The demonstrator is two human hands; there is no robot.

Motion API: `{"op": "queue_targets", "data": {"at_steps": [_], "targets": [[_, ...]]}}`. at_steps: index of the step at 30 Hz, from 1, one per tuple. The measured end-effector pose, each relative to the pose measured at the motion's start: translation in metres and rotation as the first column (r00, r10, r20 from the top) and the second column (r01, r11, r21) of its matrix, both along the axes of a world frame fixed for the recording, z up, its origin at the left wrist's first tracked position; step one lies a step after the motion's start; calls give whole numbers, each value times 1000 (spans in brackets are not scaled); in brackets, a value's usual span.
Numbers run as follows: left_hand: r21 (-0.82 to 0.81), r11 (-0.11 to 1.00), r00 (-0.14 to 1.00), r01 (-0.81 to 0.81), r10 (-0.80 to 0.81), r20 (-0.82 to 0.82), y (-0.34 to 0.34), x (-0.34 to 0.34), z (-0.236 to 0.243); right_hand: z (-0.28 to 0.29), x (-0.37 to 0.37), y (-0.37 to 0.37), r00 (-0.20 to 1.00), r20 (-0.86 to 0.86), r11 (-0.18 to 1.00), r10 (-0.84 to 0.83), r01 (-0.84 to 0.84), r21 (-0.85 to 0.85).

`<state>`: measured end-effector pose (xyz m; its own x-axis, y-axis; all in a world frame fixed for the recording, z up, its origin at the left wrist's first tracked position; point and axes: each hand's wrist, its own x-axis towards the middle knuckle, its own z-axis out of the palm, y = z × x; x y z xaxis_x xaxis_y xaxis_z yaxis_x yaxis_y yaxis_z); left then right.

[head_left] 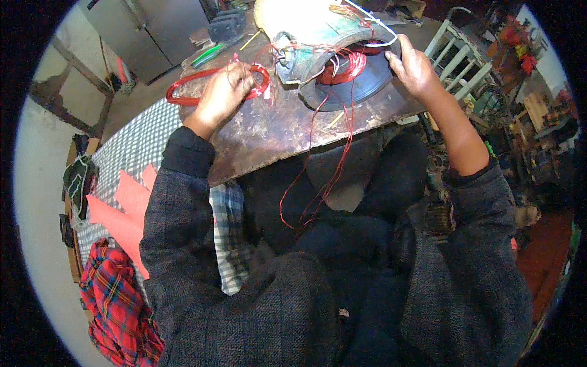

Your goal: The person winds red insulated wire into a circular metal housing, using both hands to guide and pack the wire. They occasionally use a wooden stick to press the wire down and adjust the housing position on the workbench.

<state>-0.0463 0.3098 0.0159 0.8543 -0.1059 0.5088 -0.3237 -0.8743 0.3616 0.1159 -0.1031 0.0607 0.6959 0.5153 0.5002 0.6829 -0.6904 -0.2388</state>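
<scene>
Fingers of the left hand (223, 92) pinched one red wire coil (211, 85) on the worn workbench (263, 131); the right hand (413, 64), fingers spread, steadied one motor stator (333, 61). Judged step: coil winding; next, threading several loose red strands (324, 165) demands care.

Both forearms come up from the lower edge in dark checked sleeves, the left sleeve reaching the wrist and the right one pushed back so the forearm is bare. The left hand (225, 93) lies palm down, back of the hand up, fingers curled forward and bunched together. The right hand (414, 68) reaches farther forward and out to the right, wrist nearly straight, fingers bent downward in a loose cupped grasp.
</scene>
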Motion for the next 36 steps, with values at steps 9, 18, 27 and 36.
{"op": "queue_targets", "data": {"at_steps": [9,18,27,36], "targets": [[-363,896,964,258,-265,30,-10,32,95,-6,5,-7,992,-121,999,-19,24,35],[-301,910,927,283,-341,-159,-43,28,133,-6,0,-7,997,-61,996,41,-36,82],[-304,940,848,154,-283,-448,-41,16,137,-11,6,-8,997,20,995,72,-73,64],[-548,836,939,31,-213,-271,36,16,80,-14,13,-8,993,39,981,114,-118,154]]}}
